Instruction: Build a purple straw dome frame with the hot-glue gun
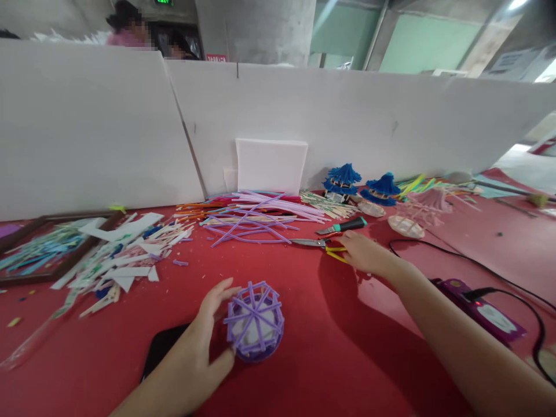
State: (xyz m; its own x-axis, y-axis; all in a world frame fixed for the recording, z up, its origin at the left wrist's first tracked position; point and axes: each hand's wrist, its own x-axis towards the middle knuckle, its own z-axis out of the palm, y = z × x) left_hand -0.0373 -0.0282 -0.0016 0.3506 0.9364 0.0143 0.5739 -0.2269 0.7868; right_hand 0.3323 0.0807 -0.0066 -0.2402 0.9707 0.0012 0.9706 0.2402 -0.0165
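A small round model [256, 321] of purple sticks, with spokes over a whitish middle, sits on the red table. My left hand [212, 330] curves around its left side, thumb and fingers spread apart and close against the rim; whether they touch it I cannot tell. Farther off to the right, my right hand [358, 252] is at the yellow handles of a pair of scissors [310, 242], its fingers closed on them and partly hidden. Just behind the scissors lies a black and green handled cutting tool [347, 226].
Purple sticks [260, 217] lie in a heap before white boards [271, 165]. Blue-roofed models [343, 180] and a pink one [423, 208] stand at the back right. Scraps [125, 249] and a brown frame [82, 255] are left. A cabled purple box [482, 313] lies right; a black object [163, 347] is under my left forearm.
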